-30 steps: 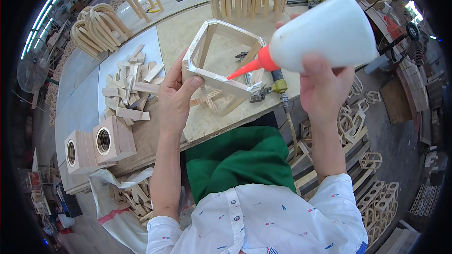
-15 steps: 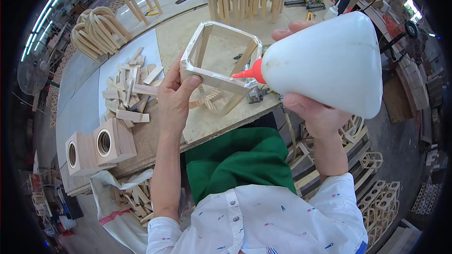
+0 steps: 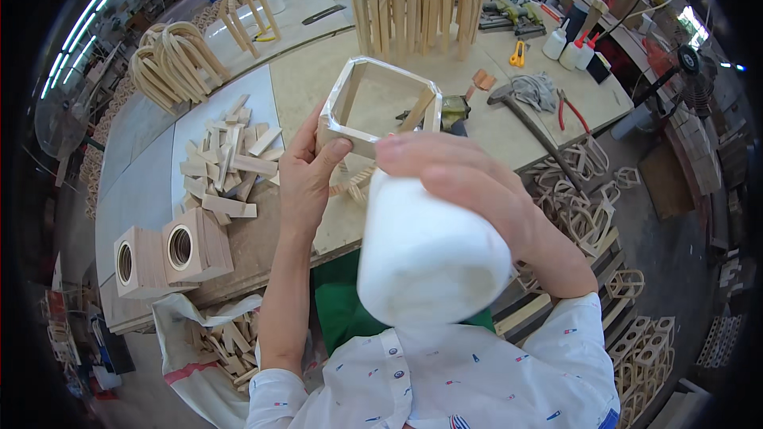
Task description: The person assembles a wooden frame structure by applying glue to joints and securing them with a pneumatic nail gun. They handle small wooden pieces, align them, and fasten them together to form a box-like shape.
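Note:
A wooden frame (image 3: 358, 144) with cut corners is tilted up over the bench, and white glue lines its upper rim. Its left corner is held by my left hand (image 3: 306, 171), the thumb pressed on the near side and the fingers behind. My right hand (image 3: 489, 187) grips a big white glue bottle (image 3: 433, 250) from above and the right. The bottle's base faces me, and its top lies against the frame's near right corner. Its red nozzle is hidden behind my fingers and the bottle.
Wood offcuts (image 3: 226, 159) lie piled on the left, beyond two blocks with round holes (image 3: 199, 246). Bent wooden arches (image 3: 385, 4) stand at the back. A hammer (image 3: 540, 135), pliers (image 3: 574, 114) and small glue bottles (image 3: 572, 54) lie or stand on the right.
The glue bottle has swung left and nearer to me, its base now turned toward me. My right hand has come over its top. The frame has shifted slightly, still in my left hand.

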Tool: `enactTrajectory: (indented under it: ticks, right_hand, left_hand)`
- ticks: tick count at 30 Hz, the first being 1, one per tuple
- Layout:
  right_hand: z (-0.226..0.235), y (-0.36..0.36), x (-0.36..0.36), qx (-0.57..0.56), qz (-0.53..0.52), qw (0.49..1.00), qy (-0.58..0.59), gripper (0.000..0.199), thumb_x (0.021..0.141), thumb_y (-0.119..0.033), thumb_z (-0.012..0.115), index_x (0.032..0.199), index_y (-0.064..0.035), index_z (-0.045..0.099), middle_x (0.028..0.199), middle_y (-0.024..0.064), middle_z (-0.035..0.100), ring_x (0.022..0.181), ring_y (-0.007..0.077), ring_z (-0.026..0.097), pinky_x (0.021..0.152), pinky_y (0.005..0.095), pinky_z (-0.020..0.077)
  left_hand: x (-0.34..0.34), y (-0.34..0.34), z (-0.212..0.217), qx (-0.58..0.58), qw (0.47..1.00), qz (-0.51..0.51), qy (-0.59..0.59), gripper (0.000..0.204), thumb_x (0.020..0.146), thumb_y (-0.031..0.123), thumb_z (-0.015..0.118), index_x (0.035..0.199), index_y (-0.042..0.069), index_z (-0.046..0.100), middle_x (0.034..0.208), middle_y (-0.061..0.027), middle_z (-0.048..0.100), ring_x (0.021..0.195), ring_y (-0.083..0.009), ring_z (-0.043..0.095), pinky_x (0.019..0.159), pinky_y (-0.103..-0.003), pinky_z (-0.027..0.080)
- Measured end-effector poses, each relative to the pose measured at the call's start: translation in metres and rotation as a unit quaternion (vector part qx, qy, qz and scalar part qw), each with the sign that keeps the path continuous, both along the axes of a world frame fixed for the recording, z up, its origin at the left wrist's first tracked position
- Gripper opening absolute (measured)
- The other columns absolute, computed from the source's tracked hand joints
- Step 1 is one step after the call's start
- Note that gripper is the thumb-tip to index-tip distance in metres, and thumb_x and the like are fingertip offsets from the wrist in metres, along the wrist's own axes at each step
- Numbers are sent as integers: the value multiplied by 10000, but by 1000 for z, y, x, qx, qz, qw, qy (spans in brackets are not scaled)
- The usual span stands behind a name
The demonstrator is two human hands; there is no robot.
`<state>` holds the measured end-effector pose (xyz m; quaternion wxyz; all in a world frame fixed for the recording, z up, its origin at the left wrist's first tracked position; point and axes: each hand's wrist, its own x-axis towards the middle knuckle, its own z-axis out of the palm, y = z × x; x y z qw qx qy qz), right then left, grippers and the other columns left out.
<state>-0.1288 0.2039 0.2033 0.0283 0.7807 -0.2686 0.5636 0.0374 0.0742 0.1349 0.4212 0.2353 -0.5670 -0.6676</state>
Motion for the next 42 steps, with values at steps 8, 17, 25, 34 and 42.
enactTrajectory:
  ticks: [8,17,25,34,42]
  right_hand:
    - [17,8,-39,96,-87,931,-341,512,903,-113,601,1332,63,384,1283,219,523,1149,379,561,991,480,463]
    - [-30,4,-122,201,65,762,-612,391,940,-217,591,1230,11,462,1117,144,610,1002,270,639,828,453,563]
    - [-109,-8,-200,517,-204,705,-440,536,858,-339,681,1228,-8,480,1035,101,595,868,211,637,732,447,577]
    - [-165,-23,-255,602,-398,675,-154,550,645,-292,797,1049,45,637,917,164,669,738,251,664,636,371,541]
    - [-179,-31,-261,563,-450,693,-18,548,660,-277,760,1089,36,625,972,147,679,875,248,659,774,359,508]
  left_hand:
    - [4,8,-1,-85,994,65,-6,423,888,240,662,1229,4,576,886,25,603,825,-74,528,795,-230,410]
    - [31,-18,-30,-63,994,85,24,245,911,98,566,1135,1,580,962,-12,599,873,-90,536,806,-250,426]
    - [56,-44,-56,-46,996,30,66,517,955,324,574,1337,-2,452,1253,-76,566,1094,-156,563,948,-327,442]
    - [42,-24,-36,-37,992,60,100,366,943,270,610,1179,-5,551,1068,-53,618,964,-136,576,889,-301,449]
    - [44,-26,-46,-38,992,81,88,263,922,145,608,1132,-8,566,989,-45,615,895,-121,574,835,-283,465]
